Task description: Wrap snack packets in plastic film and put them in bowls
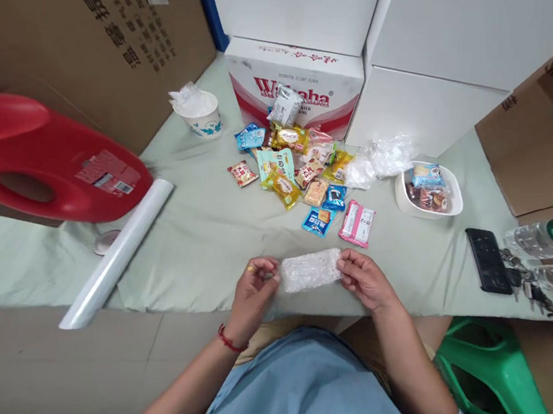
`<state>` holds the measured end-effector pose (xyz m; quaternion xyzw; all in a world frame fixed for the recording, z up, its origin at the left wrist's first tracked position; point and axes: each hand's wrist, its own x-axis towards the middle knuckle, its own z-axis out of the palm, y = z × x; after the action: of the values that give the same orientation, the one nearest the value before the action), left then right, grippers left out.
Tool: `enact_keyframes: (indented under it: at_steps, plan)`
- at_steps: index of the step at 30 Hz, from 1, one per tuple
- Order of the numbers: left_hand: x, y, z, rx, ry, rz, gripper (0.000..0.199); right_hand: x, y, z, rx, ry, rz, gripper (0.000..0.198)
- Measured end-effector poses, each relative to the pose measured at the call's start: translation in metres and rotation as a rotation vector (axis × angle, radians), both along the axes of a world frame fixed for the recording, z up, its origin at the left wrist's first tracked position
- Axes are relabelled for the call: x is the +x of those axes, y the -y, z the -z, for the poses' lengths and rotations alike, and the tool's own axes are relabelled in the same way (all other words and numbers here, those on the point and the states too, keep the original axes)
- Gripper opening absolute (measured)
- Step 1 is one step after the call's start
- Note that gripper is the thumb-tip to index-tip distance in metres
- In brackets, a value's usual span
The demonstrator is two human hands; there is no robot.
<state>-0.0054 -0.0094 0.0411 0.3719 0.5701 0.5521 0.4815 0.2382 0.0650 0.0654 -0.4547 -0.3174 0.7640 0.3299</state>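
A flat oblong packet of clear, crinkled plastic (311, 272) is held just above the cloth near the table's front edge. My right hand (366, 278) pinches its right end between thumb and fingers. At the left end, my left hand (254, 292) has its fingers curled and closed, the thumb tip against the packet's edge. What lies inside the plastic cannot be made out. Beyond the packet are a pink-and-white snack packet (358, 224), a small blue snack packet (318, 221) and a heap of mixed wrapped snacks (284, 167).
Crumpled clear plastic (383, 161) lies beside a white bowl (427, 211) of snacks. A phone (489, 260), keys (531, 289) and bottles (529, 238) are at right. Leftward stand a paper cup (201, 117), a white roll (119, 255) and a red jug (60, 160).
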Motion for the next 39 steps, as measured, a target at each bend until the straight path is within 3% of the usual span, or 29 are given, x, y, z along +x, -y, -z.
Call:
enact_keyframes:
  at_steps: [2, 5, 7, 9, 14, 18, 23, 26, 29, 33, 39]
  plan:
    - [0.001, 0.004, -0.006, 0.209, -0.260, 0.006, 0.011, 0.000, 0.002, 0.000, -0.015, 0.005, 0.039, 0.047]
    - [0.008, 0.007, -0.014, 0.436, -0.590, 0.198, 0.022, 0.000, 0.002, -0.001, -0.015, 0.019, 0.040, 0.047]
    - [0.015, 0.003, -0.016, 0.447, -0.750, 0.300, 0.029, 0.000, 0.001, -0.003, -0.010, 0.025, 0.021, 0.047]
    - [0.022, -0.002, -0.014, 0.378, -0.805, 0.359, 0.019, 0.001, 0.001, -0.003, -0.010, 0.026, 0.013, 0.047]
    - [0.031, -0.008, -0.010, 0.126, -0.505, 0.443, 0.024, 0.001, 0.000, 0.000, -0.039, 0.010, 0.065, 0.050]
    - [0.031, -0.007, -0.008, 0.012, -0.414, 0.477, 0.024, -0.001, -0.001, 0.007, -0.078, -0.031, 0.111, 0.049]
    - [0.031, -0.007, 0.004, -0.159, -0.176, 0.477, 0.030, -0.007, 0.001, 0.016, -0.005, -0.101, 0.152, 0.045]
    - [0.032, -0.008, 0.008, -0.235, -0.037, 0.414, 0.033, -0.014, 0.011, 0.019, 0.124, -0.028, 0.142, 0.048]
    - [0.035, -0.010, 0.006, -0.271, 0.071, 0.350, 0.034, -0.023, 0.024, 0.019, 0.357, 0.177, 0.050, 0.045]
    - [0.036, -0.012, -0.001, -0.277, 0.129, 0.301, 0.035, -0.032, 0.032, 0.014, 0.586, 0.418, -0.110, 0.026]
    - [0.023, -0.015, -0.007, -0.271, 0.152, 0.209, 0.029, -0.021, 0.019, 0.006, 0.429, 0.348, -0.022, 0.030]
